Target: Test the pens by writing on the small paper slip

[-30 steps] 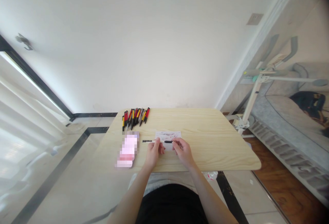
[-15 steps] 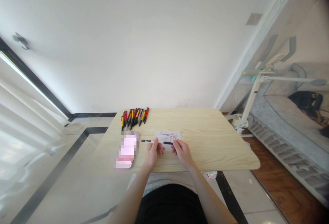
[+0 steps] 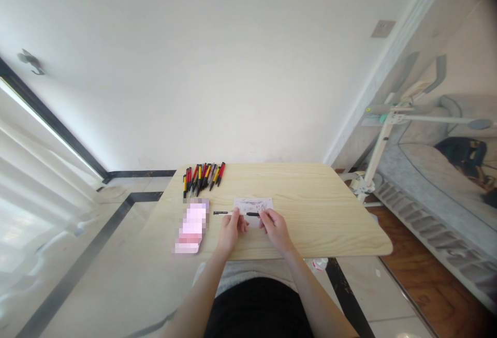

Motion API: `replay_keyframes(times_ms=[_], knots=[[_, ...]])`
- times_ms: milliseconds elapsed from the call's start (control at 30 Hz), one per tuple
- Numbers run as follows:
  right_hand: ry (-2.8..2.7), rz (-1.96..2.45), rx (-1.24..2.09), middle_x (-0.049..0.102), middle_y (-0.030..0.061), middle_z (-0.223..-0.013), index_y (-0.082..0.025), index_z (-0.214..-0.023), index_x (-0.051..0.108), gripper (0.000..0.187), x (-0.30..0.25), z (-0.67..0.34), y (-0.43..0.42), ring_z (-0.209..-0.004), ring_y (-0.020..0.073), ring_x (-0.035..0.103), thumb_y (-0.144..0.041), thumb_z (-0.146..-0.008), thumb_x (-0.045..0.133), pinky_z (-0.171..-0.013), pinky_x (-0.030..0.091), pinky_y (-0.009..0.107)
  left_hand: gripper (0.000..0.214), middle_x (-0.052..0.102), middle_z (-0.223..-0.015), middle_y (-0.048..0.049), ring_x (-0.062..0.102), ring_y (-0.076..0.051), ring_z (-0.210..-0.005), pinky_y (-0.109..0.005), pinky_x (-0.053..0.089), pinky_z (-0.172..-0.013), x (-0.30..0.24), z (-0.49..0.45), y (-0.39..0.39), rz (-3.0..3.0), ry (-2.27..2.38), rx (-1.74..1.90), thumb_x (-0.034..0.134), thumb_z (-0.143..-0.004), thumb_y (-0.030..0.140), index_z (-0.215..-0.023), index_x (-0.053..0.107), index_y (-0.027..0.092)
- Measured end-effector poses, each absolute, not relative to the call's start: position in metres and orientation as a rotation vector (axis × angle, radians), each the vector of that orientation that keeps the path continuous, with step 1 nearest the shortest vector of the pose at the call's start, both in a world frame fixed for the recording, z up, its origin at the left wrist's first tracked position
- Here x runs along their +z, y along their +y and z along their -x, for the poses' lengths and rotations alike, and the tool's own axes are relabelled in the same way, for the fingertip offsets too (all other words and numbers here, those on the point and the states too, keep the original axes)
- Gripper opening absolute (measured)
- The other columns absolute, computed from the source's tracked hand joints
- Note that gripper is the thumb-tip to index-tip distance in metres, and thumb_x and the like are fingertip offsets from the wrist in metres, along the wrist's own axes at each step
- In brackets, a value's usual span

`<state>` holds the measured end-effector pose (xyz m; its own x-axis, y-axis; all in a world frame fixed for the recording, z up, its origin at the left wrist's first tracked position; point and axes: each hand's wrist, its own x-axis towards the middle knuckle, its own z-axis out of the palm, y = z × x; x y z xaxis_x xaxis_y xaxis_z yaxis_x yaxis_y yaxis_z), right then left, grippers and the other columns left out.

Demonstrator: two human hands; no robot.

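A pen (image 3: 220, 212) with a black clip end, a pale barrel and a black front section lies level between my hands. My left hand (image 3: 230, 228) is closed around its barrel, thumb on top, with the clip end sticking out to the left. Fingertips of my right hand (image 3: 275, 228) pinch the black front section near its right end. Whether the two sections are joined is too small to tell. Beneath the hands lies a white sheet of paper (image 3: 253, 204) with dark and reddish scribbles, partly hidden by my fingers.
Several red, yellow and black pens (image 3: 200, 180) lie at the table's back left. A blurred pink-and-white phone-like object (image 3: 193, 224) rests left of my hands. The light wooden table (image 3: 326, 214) stands against a white wall. Exercise equipment (image 3: 382, 146) and a grey sofa are at right.
My right hand has shifted very slightly left along the pen. My left hand and the things on the table look the same.
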<state>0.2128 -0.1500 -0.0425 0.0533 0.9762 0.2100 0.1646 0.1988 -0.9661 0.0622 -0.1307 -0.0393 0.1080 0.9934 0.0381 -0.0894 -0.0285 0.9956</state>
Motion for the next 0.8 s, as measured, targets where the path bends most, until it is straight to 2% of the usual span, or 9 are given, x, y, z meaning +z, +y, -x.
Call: replay_keyframes(times_ms=[367, 800], knots=[[-1.315, 1.161, 0.948, 0.052, -0.0016, -0.056, -0.016, -0.083, 0.057, 0.023, -0.043, -0.2119, -0.1489, -0.05, 0.0106, 0.049, -0.038, -0.081, 0.05, -0.045, 0.037, 0.02, 0.055, 0.048, -0.041, -0.0015, 0.057, -0.018, -0.059, -0.029, 0.042, -0.071, -0.0438, -0.0618, -0.1293, -1.221, 1.039, 1.202, 0.032, -0.085, 0.048, -0.04, 0.046, 0.019], [-1.309, 1.164, 0.943, 0.052, -0.0015, -0.056, -0.015, -0.09, 0.056, 0.026, -0.0448, -0.2125, -0.1488, -0.047, 0.0096, 0.047, -0.038, -0.081, 0.049, -0.042, 0.037, 0.02, 0.056, 0.049, -0.041, -0.0019, 0.058, -0.018, -0.06, -0.029, 0.043, -0.072, -0.0398, -0.062, -0.1303, -1.232, 1.051, 1.19, 0.032, -0.083, 0.051, -0.039, 0.045, 0.019]])
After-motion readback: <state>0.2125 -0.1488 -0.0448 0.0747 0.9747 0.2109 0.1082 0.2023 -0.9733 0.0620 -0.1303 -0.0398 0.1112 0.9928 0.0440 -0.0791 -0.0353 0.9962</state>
